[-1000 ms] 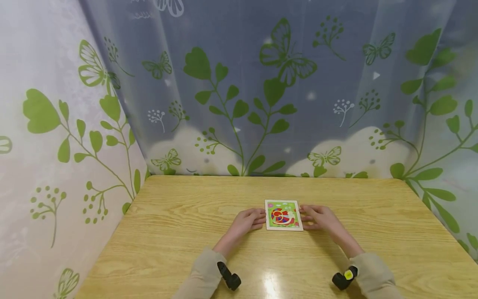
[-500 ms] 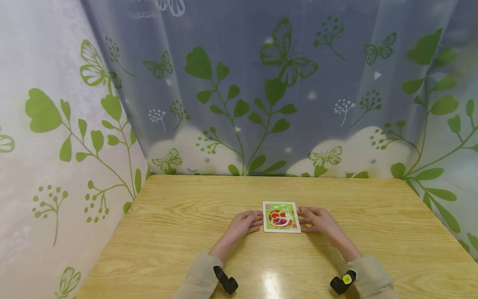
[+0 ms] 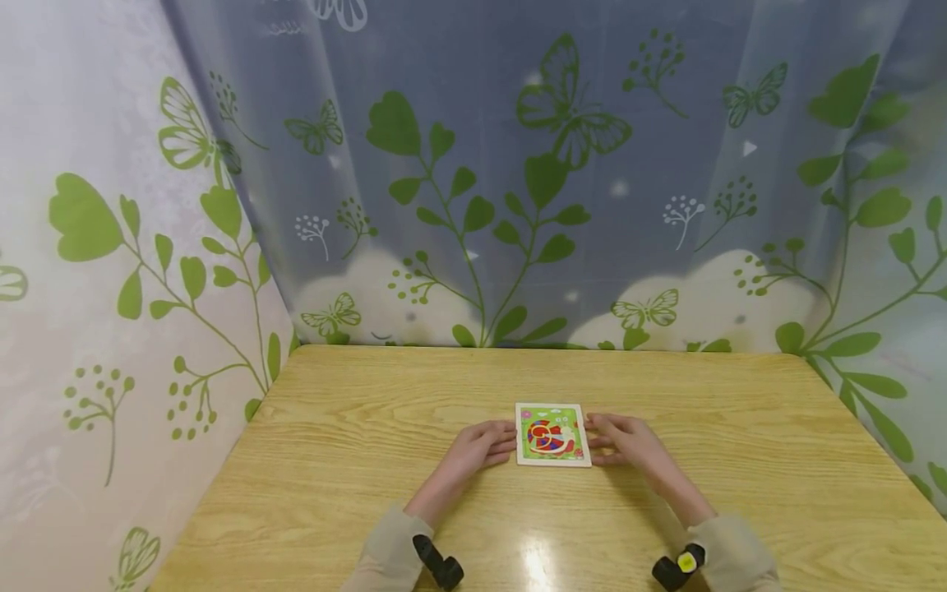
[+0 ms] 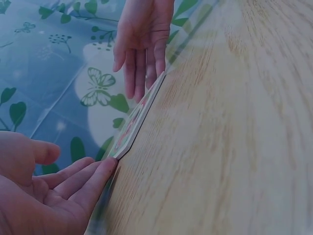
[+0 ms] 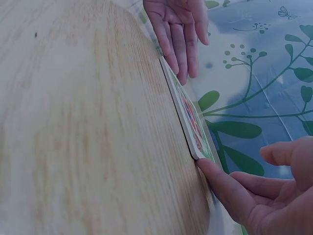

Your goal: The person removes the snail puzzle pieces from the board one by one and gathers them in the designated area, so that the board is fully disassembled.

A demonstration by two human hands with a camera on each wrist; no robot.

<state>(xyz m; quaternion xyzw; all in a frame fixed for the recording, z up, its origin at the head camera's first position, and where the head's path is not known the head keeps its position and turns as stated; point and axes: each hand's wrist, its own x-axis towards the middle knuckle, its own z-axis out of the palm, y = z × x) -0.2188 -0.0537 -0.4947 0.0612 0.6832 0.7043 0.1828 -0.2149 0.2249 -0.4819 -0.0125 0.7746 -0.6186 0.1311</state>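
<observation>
A small picture puzzle board (image 3: 552, 436) with a pale rim and a red-and-blue snail on green lies flat on the wooden table. At its left edge are the fairly straight fingertips of my left hand (image 3: 477, 448). My right hand (image 3: 629, 444) touches the opposite edge in the same way. In the left wrist view the board (image 4: 134, 122) shows nearly edge-on, with left fingertips (image 4: 108, 166) against its near corner. The right wrist view has the right fingers (image 5: 220, 183) at the board's near corner. Both thumbs stand apart from the board.
The light wood table (image 3: 355, 411) reaches back to a blue-grey curtain (image 3: 473, 205) printed with green leaves and butterflies. A pale printed curtain (image 3: 148, 288) hangs along the left side. Black wrist cameras (image 3: 438, 563) sit at both cuffs.
The board has slid a little toward the person and slightly left across the table. Both hands have moved along with it, staying at its two sides.
</observation>
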